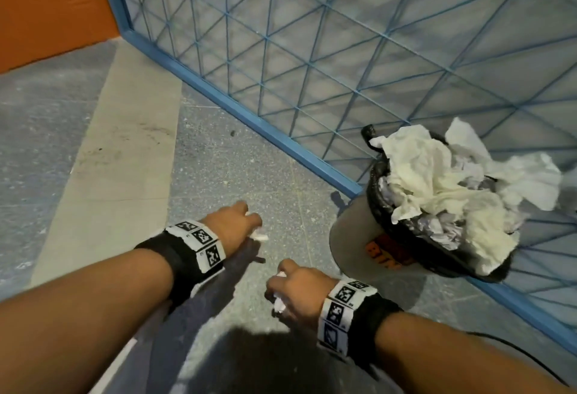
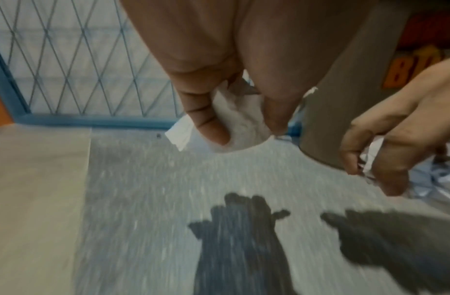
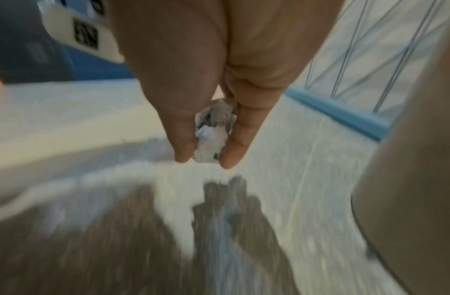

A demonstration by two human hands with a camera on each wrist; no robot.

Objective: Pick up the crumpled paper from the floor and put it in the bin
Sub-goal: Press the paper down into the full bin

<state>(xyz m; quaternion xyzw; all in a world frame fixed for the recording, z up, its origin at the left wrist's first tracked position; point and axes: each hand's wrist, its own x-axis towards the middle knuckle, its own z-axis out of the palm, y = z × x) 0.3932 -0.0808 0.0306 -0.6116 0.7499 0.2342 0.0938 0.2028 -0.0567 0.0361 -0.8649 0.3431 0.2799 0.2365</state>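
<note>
While the left hand (image 1: 232,226) pinches a white crumpled paper (image 2: 234,123) between thumb and curled fingers (image 2: 206,119), the right hand (image 1: 296,289) grips a second, greyer paper wad (image 3: 213,135) between its thumb and fingertips. Both pieces are held off the speckled grey floor (image 1: 237,168), where the shadows of the two hands fall beneath them. In the head view only small white edges of each piece peek out past the knuckles. Each wrist wears a black strap with a white band of square printed markers (image 1: 201,242). The hands are near each other, the left further forward, the right closer to the bin (image 1: 352,237). That bin stands just right of the hands, a grey-walled container with orange lettering and a black liner (image 1: 379,175) folded over its rim. It is heaped with crumpled white and grey paper (image 1: 449,187) that rises above the rim. Behind the bin runs a blue metal frame with a diagonal wire grid (image 1: 312,50), and an orange wall (image 1: 46,9) shows at the far left. A pale tan strip (image 1: 118,150) crosses the floor left of the hands.
</note>
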